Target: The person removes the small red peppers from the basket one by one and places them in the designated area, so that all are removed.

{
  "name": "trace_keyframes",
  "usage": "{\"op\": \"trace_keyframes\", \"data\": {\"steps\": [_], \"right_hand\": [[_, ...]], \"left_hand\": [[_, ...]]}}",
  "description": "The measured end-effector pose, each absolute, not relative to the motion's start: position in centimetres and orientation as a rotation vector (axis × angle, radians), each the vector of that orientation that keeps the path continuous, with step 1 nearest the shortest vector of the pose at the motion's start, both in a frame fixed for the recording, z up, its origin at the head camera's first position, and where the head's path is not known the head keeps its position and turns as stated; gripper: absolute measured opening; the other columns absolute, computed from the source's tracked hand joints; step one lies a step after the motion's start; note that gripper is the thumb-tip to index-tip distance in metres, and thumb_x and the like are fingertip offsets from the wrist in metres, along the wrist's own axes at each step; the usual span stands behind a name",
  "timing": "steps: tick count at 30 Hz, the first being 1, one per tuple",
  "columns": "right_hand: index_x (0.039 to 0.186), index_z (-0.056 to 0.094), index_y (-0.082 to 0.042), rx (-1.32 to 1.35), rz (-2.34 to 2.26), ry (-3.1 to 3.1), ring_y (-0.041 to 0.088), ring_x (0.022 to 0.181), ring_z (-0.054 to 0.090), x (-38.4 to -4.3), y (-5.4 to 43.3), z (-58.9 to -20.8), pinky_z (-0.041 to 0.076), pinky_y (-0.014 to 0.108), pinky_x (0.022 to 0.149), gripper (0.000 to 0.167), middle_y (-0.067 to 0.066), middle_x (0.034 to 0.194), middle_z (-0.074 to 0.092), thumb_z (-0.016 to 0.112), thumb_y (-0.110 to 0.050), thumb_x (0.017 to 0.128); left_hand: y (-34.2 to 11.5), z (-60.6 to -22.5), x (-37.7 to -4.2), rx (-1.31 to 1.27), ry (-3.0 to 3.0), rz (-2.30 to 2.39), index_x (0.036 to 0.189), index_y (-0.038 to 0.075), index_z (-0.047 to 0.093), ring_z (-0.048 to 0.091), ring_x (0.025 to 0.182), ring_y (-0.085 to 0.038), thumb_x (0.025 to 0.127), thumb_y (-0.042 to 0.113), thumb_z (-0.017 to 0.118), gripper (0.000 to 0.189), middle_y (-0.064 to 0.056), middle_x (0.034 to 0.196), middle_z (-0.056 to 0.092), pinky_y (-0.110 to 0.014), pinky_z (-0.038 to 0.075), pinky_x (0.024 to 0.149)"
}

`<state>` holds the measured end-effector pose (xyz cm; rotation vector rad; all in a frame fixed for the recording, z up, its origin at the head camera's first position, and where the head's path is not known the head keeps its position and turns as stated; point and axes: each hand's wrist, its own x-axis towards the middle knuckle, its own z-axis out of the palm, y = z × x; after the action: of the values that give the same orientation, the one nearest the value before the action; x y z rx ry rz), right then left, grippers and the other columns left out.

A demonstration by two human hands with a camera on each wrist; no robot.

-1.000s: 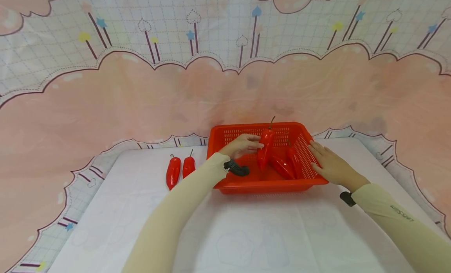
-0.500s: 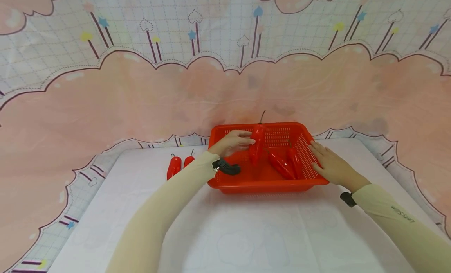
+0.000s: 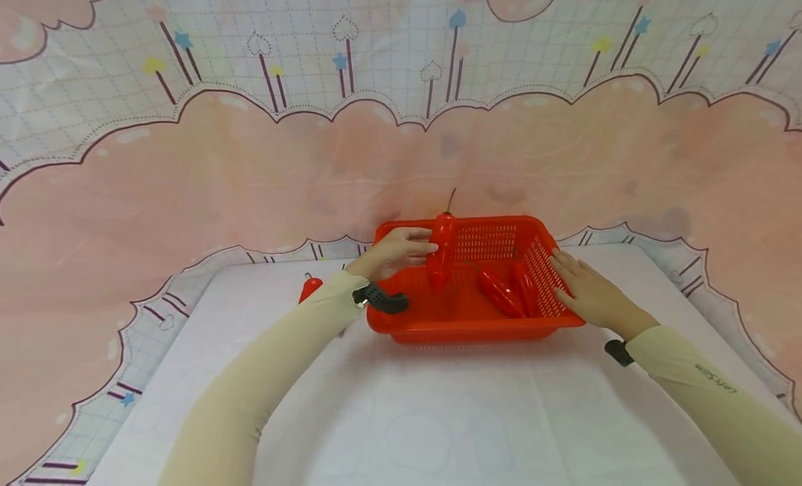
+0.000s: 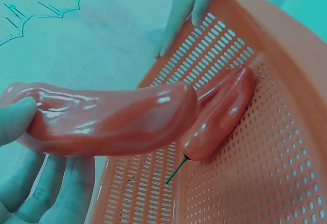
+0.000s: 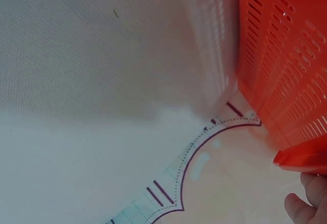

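Note:
My left hand (image 3: 393,253) holds a glossy red pepper (image 3: 442,246) upright over the left part of a red plastic basket (image 3: 476,326), its green stem pointing up. In the left wrist view the thumb presses one side of that pepper (image 4: 117,119) and the fingers support the other. Two more red peppers, one (image 3: 499,292) in front of the other (image 3: 525,287), lie inside the basket at the right. My right hand (image 3: 589,294) rests on the basket's right rim with fingers extended; the right wrist view catches only some fingertips (image 5: 301,208) beside the rim.
On the white table (image 3: 464,416), left of the basket, a red pepper (image 3: 310,288) lies partly behind my left sleeve (image 3: 269,374). Another pepper there is hidden by the sleeve except for bits. A patterned pink and white cloth (image 3: 401,166) hangs behind the table.
My left hand has moved left with the pepper, lifting it slightly inside the basket area. The left sleeve now covers more of the peppers on the table. The right hand has stayed put.

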<state>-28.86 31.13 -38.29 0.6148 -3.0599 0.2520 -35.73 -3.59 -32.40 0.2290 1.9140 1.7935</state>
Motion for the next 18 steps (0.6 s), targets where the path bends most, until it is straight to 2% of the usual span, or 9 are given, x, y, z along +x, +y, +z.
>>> {"op": "trace_keyframes", "data": {"steps": [14,18], "right_hand": [[0.144,0.022,0.011,0.596,0.26,-3.081,0.044,0.141,0.016,-28.9,31.0,-38.1,0.016,0.059,0.114,0.065,0.028,0.153,0.017,0.046,-0.024,0.095],[0.143,0.023,0.011,0.604,0.253,-3.066,0.044,0.14,0.017,-28.9,31.1,-38.3,0.017,0.059,0.114,0.064,0.029,0.152,0.018,0.046,-0.024,0.095]], "left_hand": [[-6.7,-31.2,-33.9,0.277,1.994,1.8,0.141,0.0,0.036,0.051,0.121,-0.031,0.094,0.008,0.054,0.051,-0.019,0.14,0.046,-0.044,0.04,0.107],[-7.8,-31.1,-33.3,0.273,2.036,1.783,0.142,0.001,0.035,0.049,0.124,-0.031,0.093,0.009,0.055,0.053,-0.019,0.14,0.046,-0.043,0.04,0.108]]}}
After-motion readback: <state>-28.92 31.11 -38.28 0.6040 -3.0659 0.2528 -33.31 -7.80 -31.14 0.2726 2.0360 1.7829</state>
